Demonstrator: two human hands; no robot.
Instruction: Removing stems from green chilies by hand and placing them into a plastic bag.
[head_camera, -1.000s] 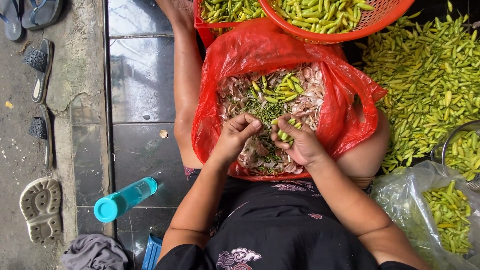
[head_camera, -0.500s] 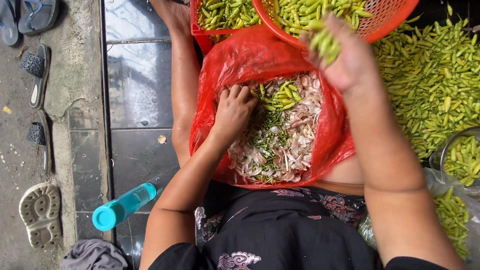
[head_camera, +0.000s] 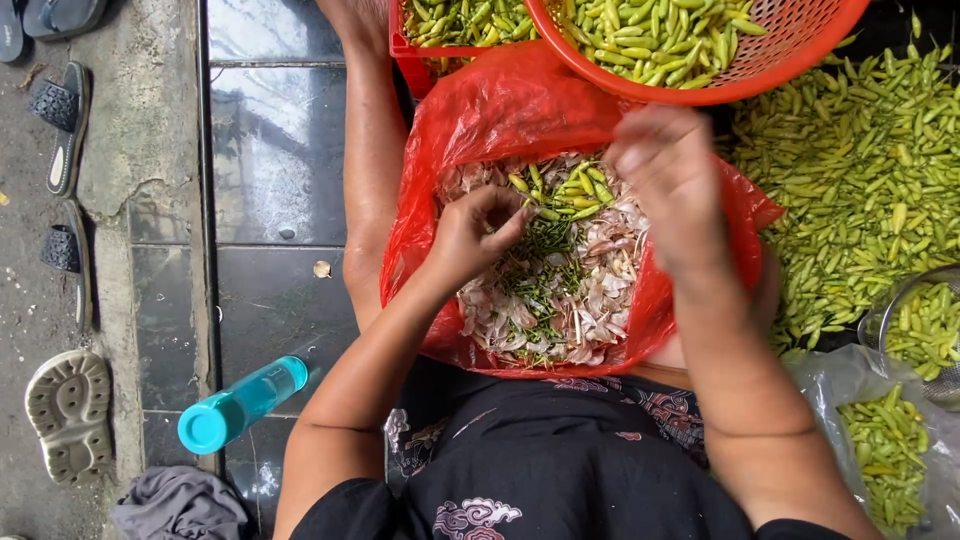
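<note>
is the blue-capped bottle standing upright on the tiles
No, the bottle lies on its side on the dark floor tiles, left of the person's left arm.

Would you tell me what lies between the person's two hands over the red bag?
In the head view, a small cluster of green chilies on pale peelings lies in the red bag, between the left hand and right hand.

right hand (head_camera: 672, 175) motion-blurred, orange basket (head_camera: 700, 92) cropped at top edge
</note>
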